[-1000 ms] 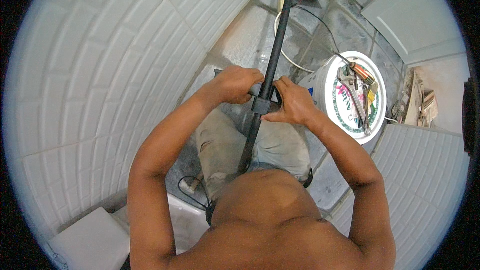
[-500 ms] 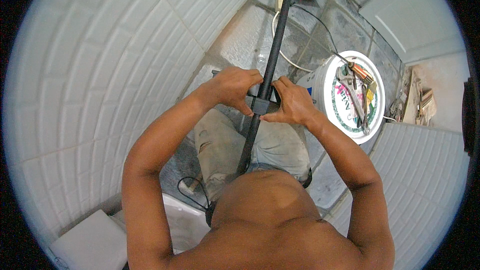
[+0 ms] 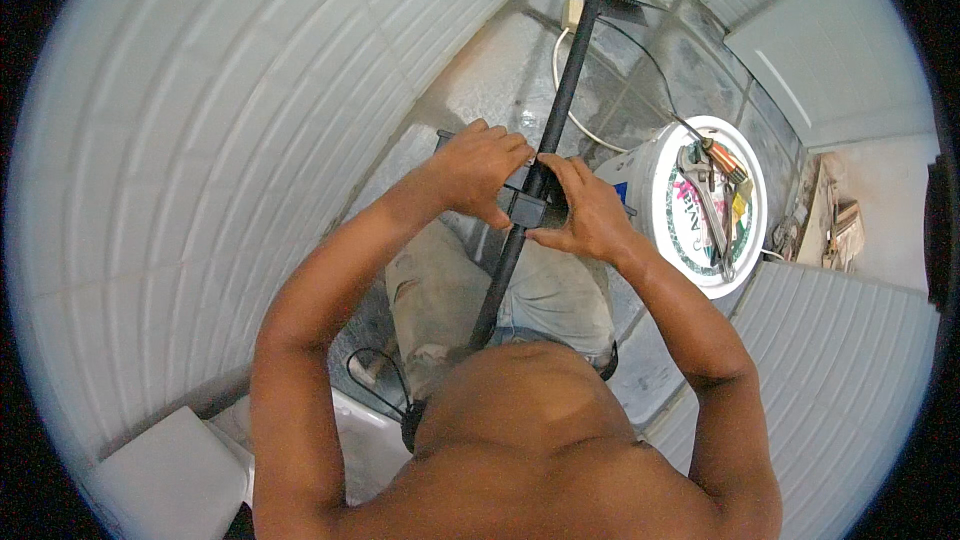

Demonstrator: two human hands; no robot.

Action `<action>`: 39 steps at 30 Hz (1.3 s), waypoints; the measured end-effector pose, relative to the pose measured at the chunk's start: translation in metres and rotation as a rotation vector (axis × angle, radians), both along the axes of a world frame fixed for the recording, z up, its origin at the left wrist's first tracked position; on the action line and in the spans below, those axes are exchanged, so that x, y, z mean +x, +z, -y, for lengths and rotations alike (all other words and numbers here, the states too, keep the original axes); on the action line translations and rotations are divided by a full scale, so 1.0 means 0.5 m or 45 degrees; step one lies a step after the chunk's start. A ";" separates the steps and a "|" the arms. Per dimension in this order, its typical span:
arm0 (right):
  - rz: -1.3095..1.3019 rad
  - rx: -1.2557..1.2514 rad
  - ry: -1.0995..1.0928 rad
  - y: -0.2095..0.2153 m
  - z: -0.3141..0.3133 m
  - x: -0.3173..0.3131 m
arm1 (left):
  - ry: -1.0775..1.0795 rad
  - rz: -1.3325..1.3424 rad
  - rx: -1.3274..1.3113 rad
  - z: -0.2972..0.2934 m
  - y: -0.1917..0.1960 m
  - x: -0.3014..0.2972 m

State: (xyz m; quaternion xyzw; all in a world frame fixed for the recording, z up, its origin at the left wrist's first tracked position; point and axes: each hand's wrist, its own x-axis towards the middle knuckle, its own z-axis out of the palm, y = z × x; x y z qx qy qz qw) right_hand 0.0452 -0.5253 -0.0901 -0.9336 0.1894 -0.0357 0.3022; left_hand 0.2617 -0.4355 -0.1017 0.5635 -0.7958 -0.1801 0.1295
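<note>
A long black pole (image 3: pixel 566 90) runs from the top of the view down to my lap. Partway along it sits a square black fitting (image 3: pixel 526 209). My left hand (image 3: pixel 479 172) is bent around the fitting's left side, fingers at the pole and thumb lower down by the fitting. From the right, my right hand (image 3: pixel 588 205) grips the same spot, its thumb close to the pole just below the fitting. Part of a dark bar (image 3: pixel 444 137) shows beyond my left hand; my hands hide how it joins the pole.
On my right, a white bucket (image 3: pixel 612 168) has an adjustable wrench (image 3: pixel 708 210), a screwdriver (image 3: pixel 722 157) and other tools on its lid. A white cable (image 3: pixel 580 125) and dark flat piece (image 3: pixel 622 9) lie on grey tiles ahead. White ribbed tiled wall (image 3: pixel 230 140) rises on my left.
The view has shifted slightly, so the walls and bucket appear displaced. Both hands stay at the fitting, with only small finger shifts.
</note>
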 end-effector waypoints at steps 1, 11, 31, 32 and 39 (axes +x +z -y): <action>-0.007 -0.006 0.001 -0.001 0.001 -0.001 | 0.097 0.046 -0.153 -0.012 0.001 -0.006; 0.045 -0.004 -0.012 -0.015 0.003 -0.007 | 1.228 -1.165 0.253 -0.162 -0.041 -0.166; -0.033 1.822 -0.285 -0.103 0.164 0.061 | 1.277 -2.168 0.576 -0.124 -0.110 -0.150; -0.070 1.974 -0.199 -0.115 0.178 0.067 | 1.280 -2.173 0.590 -0.120 -0.111 -0.148; -0.153 1.595 0.257 -0.158 0.223 0.098 | 1.378 -2.240 0.565 -0.101 -0.089 -0.150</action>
